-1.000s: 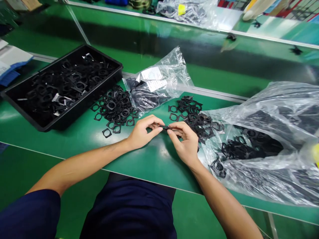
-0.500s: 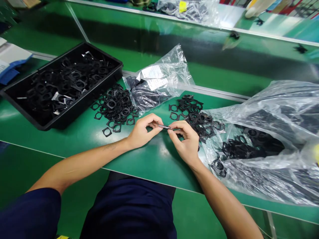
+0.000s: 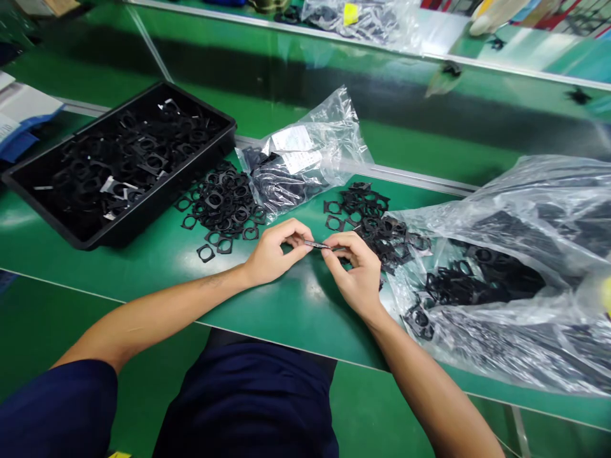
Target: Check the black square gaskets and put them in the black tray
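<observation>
A thin black plastic part is pinched between both hands above the green table; I see it edge-on. My left hand grips its left end with thumb and fingertips. On the opposite end, the thumb and fingers of my right hand are closed. Left of my hands lies a loose pile of black square frames with round holes. Another pile of black parts sits just behind my right hand, partly hidden by it.
A black bin holding many similar parts stands at the left. Behind the hands lies a clear labelled bag of black parts. A large open plastic bag spills parts at the right. A metal-edged shelf runs across the back.
</observation>
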Demonstrator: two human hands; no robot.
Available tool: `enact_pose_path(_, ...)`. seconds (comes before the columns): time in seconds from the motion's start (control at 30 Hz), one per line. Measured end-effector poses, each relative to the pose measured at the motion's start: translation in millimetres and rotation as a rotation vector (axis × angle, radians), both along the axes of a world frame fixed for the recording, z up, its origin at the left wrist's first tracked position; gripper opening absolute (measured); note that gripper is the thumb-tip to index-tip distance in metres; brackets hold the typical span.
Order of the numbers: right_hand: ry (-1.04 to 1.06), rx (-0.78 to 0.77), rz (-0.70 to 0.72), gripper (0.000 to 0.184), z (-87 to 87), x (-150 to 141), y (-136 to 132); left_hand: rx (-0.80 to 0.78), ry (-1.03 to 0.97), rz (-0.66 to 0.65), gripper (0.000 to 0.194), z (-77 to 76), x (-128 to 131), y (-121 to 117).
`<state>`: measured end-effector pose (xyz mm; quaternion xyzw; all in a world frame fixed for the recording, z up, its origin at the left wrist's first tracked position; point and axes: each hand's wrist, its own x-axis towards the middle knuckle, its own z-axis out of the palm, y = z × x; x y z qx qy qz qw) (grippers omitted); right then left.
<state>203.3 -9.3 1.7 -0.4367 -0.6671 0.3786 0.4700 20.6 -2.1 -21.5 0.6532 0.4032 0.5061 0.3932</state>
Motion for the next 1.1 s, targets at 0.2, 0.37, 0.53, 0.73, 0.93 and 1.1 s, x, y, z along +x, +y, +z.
enact_pose_path(0.2, -0.015, -0.010, -0.007, 0.003, 1.1, -0.6, -0.3, -0.011, 0.005, -0.004, 0.009, 0.7, 0.2, -0.4)
enact_pose_path(0.37, -0.015, -0.010, -0.004, 0.003, 0.8, -0.4, -0.3, -0.014, 0.001, 0.001, 0.007, 1.3, 0.0, -0.3)
enact_pose_path(0.53, -0.020, -0.018, -0.011, 0.005, 0.0, 0.2, -0.6, -0.010, 0.008, 0.002, 0.009, 1.7, 0.4, -0.3)
enact_pose_path(0.73, -0.015, -0.018, -0.004, 0.002, -0.6, 0.4, 0.0, -0.012, 0.007, -0.003, 0.008, 2.0, 0.3, -0.5)
enact_pose_path(0.93, -0.015, -0.018, -0.004, 0.003, 0.3, 1.2, 0.0, -0.007, 0.011, 0.015, 0.013, 1.4, 1.2, -0.8)
enact_pose_path(1.1, -0.027, 0.011, -0.026, 0.004, 1.8, 2.3, -0.5, 0.091, 0.025, 0.054, 0.016, 3.4, 1.1, 0.0)
